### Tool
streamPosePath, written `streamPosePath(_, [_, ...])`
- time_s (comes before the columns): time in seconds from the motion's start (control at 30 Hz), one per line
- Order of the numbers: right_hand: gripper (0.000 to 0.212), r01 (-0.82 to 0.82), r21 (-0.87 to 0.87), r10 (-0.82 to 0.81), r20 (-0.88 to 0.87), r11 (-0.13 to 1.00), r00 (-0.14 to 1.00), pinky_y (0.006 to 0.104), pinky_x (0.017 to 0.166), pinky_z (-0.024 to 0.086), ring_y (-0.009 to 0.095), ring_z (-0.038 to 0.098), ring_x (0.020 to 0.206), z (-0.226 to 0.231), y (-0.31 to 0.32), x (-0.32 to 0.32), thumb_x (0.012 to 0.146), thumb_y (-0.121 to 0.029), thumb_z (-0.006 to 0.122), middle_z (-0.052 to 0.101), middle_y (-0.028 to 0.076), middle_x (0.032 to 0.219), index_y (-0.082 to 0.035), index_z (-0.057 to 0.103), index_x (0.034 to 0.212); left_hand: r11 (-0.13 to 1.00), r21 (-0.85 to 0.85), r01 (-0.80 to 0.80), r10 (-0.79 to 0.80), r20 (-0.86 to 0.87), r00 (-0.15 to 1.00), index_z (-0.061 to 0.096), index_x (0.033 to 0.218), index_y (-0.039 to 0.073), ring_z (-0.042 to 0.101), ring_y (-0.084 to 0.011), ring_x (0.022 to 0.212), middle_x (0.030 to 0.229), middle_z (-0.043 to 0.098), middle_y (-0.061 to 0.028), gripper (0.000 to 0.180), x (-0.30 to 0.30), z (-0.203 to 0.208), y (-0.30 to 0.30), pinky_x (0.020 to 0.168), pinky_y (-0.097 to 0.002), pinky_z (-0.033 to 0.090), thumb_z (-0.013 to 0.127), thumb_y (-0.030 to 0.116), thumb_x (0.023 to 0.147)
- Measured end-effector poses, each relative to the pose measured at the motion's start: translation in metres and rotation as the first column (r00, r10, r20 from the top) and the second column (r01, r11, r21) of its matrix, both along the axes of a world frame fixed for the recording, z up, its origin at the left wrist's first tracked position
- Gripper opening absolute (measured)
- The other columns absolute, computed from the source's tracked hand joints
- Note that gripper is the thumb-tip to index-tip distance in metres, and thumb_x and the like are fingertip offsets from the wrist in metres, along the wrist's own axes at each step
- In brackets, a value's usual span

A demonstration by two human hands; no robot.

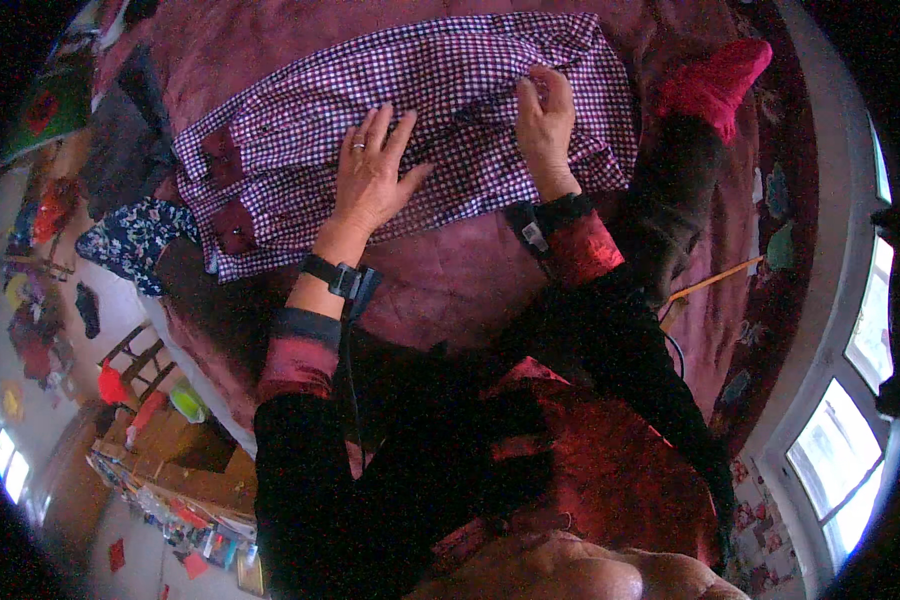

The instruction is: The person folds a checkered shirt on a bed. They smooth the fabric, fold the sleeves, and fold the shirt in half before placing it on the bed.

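A purple-and-white checked shirt (440,130) lies folded lengthwise across the bed, with dark red patches at its left end. My left hand (370,175) rests open on its middle, palm down and fingers spread, a ring on one finger. Over the right part of the shirt is my right hand (547,120), its fingers curled in toward the thumb. Whether cloth is pinched between those fingertips is hidden. Dark bands with small devices circle both wrists.
A pinkish bedspread (420,280) spreads under the shirt. Left of it lie a dark floral cloth (140,240) and dark grey clothing (125,150). My leg ends in a bright pink sock (715,85) at right, near a thin yellow stick (715,278). A wooden cabinet (180,455) stands lower left.
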State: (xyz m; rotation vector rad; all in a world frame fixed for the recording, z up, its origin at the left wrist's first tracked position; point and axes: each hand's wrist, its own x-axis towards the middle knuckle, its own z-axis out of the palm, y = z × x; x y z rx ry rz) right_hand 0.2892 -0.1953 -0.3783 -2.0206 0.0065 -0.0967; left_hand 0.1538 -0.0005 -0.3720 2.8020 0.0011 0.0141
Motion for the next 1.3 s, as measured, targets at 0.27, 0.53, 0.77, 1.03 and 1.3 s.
streamPosePath(0.27, [0.06,-0.474,-0.747,0.629,-0.097,0.466,0.771,0.0532,0.117,0.017,0.033,0.025,0.145,-0.012,0.037,-0.003,0.097,-0.05,0.047,0.029,0.011,0.158,-0.02,0.041,0.148,0.993,0.112,0.034,-0.024,-0.088,0.996,0.036,0.151,0.022,0.027,-0.0385,0.144,0.157,0.029,-0.0162,0.078,-0.003,-0.012,-0.021,0.112,-0.0611,0.024,0.065,0.054,0.085])
streamPosePath(0.53, [0.061,-0.519,-0.724,0.632,-0.149,0.454,0.76,0.0509,0.115,0.024,0.033,0.03,0.143,0.002,0.01,-0.018,0.095,-0.046,0.051,0.034,0.014,0.154,-0.017,0.04,0.147,0.986,0.166,0.011,0.015,-0.15,0.989,0.028,0.154,0.024,0.023,-0.037,0.146,0.158,0.026,-0.0167,0.082,-0.003,-0.007,-0.025,0.114,-0.059,0.022,0.06,0.058,0.087])
streamPosePath(0.77, [0.065,-0.544,-0.758,0.595,-0.263,0.359,0.759,0.0508,0.118,0.019,0.032,0.025,0.146,0.03,-0.101,-0.099,0.094,-0.047,0.054,0.029,0.012,0.158,-0.016,0.037,0.149,0.993,0.11,-0.046,0.057,-0.099,0.993,0.032,0.152,0.019,0.028,-0.0387,0.143,0.156,0.029,-0.0196,0.08,-0.05,0.006,-0.034,0.114,-0.0568,0.024,0.066,0.048,0.085])
streamPosePath(1.03, [0.063,-0.438,-0.756,0.449,-0.214,0.486,0.868,0.0513,0.116,0.024,0.034,0.03,0.143,0.074,-0.176,-0.138,0.09,-0.04,0.06,0.034,0.016,0.154,-0.013,0.044,0.144,0.993,0.106,-0.042,0.055,-0.125,0.991,0.035,0.148,0.011,0.03,-0.0393,0.142,0.154,0.033,-0.0188,0.08,-0.132,0.025,-0.037,0.11,-0.0563,0.03,0.073,0.033,0.081])
streamPosePath(1.3, [0.056,-0.325,-0.821,0.424,-0.114,0.469,0.899,0.0502,0.116,0.026,0.034,0.035,0.14,0.081,-0.202,-0.144,0.089,-0.036,0.061,0.042,0.015,0.15,-0.012,0.05,0.139,0.994,-0.087,-0.067,0.059,-0.096,0.994,0.045,0.139,0.004,0.037,-0.0439,0.136,0.148,0.038,-0.0263,0.067,-0.161,0.026,-0.055,0.108,-0.0494,0.037,0.073,0.025,0.082])
